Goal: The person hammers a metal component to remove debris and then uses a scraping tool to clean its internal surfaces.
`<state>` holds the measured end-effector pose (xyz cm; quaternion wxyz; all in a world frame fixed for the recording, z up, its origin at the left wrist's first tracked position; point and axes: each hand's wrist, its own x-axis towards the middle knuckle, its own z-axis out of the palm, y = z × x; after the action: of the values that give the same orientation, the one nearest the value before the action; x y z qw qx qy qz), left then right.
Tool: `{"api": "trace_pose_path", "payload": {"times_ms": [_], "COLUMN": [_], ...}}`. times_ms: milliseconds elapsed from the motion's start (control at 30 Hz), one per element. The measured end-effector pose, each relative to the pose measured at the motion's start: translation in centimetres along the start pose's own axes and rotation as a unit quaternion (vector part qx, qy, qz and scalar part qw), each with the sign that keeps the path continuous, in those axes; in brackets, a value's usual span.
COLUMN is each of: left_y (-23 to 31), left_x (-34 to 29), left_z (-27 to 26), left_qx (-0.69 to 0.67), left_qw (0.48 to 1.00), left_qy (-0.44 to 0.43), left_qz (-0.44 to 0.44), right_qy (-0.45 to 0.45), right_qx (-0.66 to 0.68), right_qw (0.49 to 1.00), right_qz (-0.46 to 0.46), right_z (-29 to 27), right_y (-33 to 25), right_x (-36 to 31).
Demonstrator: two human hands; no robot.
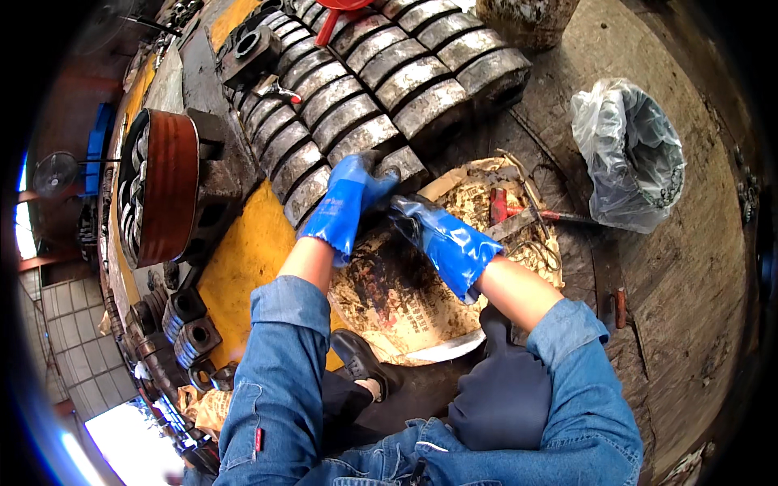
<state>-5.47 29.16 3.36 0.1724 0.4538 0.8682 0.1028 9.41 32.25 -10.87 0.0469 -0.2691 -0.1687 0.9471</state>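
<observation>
Working at near end of rows of curved, grime-streaked grey metal blocks: left hand in glossy blue rubber glove, fingers curled at end block. Right hand (matching glove, fingertips smeared dark) just beside it, fingers close together; cannot tell whether either pinches anything. Stained tan paper sack underneath, red-headed hammer at its right, open clear plastic bag farther right.

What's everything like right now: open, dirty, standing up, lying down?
Metal blocks, dirty, lined up in rows
Left hand, gloved, at the blocks' near end
Right hand, gloved, grip hard to tell
Plastic bag, open at the top
Red-headed hammer, lying down
Brown paper, stained, spread out
Denim sleeves, turned up
</observation>
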Motion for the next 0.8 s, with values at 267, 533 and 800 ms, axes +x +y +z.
{"api": "trace_pose_path", "payload": {"times_ms": [267,533,800], "left_y": [-0.3,2.6,5.4], "left_x": [-2.7,-5.1,-4.2], "left_z": [3.0,5.4,0.2], "left_qx": [-0.277,-0.308,-0.337], "left_qw": [0.930,0.934,0.929], "left_qy": [-0.160,-0.114,-0.093], "left_qz": [-0.181,-0.142,-0.118], "right_qy": [-0.090,0.035,0.019], "right_qx": [-0.006,-0.001,-0.036], "right_qw": [0.996,0.999,0.997], "right_qz": [0.002,-0.038,-0.062], "right_z": [-1.9,-0.2,1.8], "right_y": [2.2,0.7,-2.4], "right_x": [-1.6,-5.8,-6.8]}}
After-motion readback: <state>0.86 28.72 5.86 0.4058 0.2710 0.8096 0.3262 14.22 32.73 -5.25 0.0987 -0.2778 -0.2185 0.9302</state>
